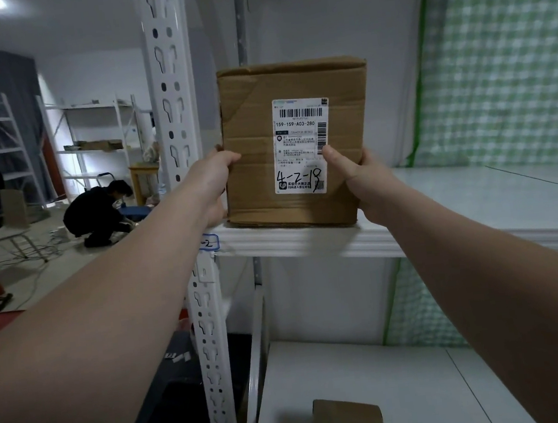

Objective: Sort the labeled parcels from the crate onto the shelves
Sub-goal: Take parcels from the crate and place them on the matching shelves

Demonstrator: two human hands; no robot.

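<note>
Here both hands (288, 179) clasp the parcel's (294, 140) sides.

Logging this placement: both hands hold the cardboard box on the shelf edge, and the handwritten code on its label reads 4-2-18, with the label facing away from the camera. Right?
Not quite. The head view shows the label facing the camera, not away. The rest stands: the left hand and right hand hold the cardboard box on the shelf edge, and the handwriting reads about 4-2-18.

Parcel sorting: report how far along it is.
Done: two cardboard parcels lie on the lower shelf. In hand: both hands, left and right, hold the labeled box, marked 4-2-18, at the middle shelf's front edge. Left: the crate is out of view, so unknown.
</note>
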